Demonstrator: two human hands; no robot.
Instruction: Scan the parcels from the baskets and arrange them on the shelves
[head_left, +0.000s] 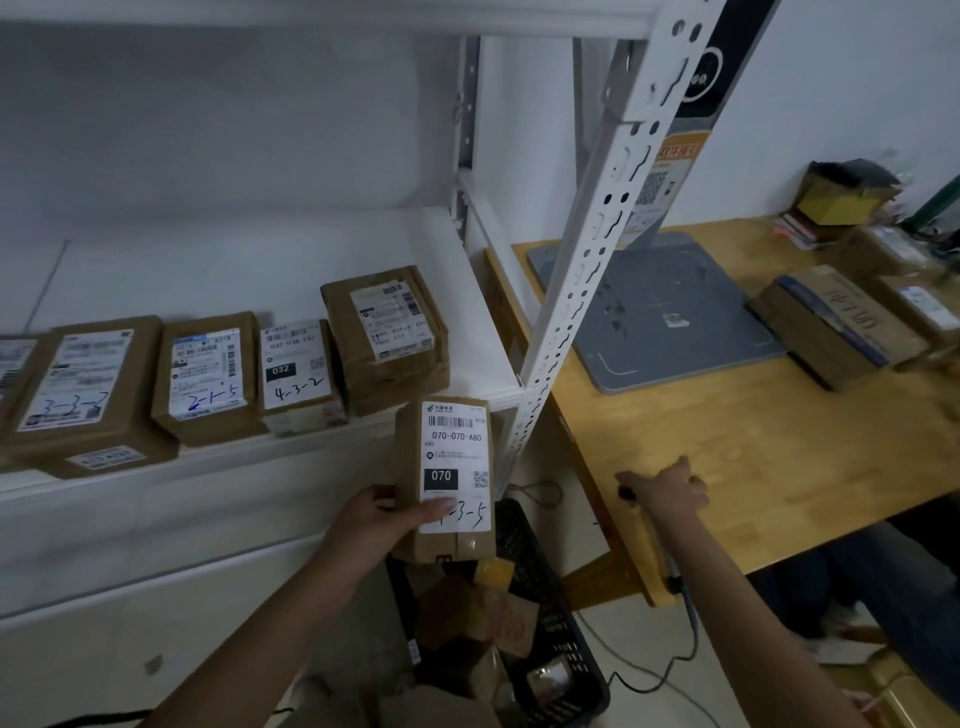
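Parcel (453, 467) held upright, long axis vertical, clamped in left hand (382, 522) before shelf (208, 270) edge; right hand's (672, 491) grip unclear.

Labelled parcel (451, 447) upright over black basket (550, 613), boxed parcels (208, 379) lining shelf (234, 280)

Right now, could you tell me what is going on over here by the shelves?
A person is sorting parcels. Their left hand holds a parcel marked 070 up in front of the white shelf, where other parcels sit in a row. Their right hand rests at the edge of the wooden table and seems to grip a small dark object. A black basket holding more packages stands on the floor below.
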